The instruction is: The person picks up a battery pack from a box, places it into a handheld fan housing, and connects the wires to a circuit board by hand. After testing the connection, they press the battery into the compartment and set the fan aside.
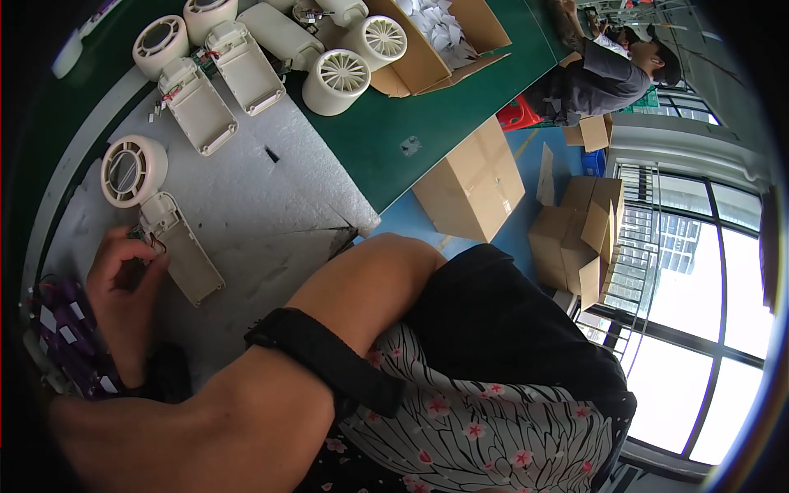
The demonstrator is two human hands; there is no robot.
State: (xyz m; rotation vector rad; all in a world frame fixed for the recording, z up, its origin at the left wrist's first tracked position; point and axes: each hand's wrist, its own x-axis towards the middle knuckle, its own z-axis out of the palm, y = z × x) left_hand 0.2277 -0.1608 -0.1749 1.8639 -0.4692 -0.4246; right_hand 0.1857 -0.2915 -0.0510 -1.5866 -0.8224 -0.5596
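Note:
My left hand (123, 267) is closed in a pinch at the thin wires (155, 241) beside the neck of a cream handheld fan (185, 255). The fan lies on a grey foam sheet (279, 197), its round head toward the far side and its hollow handle shell facing up. My right forearm, with a black wrist strap (329, 361), crosses low in front of me. My right hand (197, 435) is close to the camera at the lower left; its fingers fade into the dark rim. Several purple wrapped packs (74, 333) with white labels lie beside my left hand.
More cream fans (246, 70) with open handles lie at the far end of the foam, others standing head-up on the green table (427, 107). An open carton (485, 25) holds white slips. Closed cardboard boxes (472, 181) stand on the right floor. A seated person (596, 78) is at the far right.

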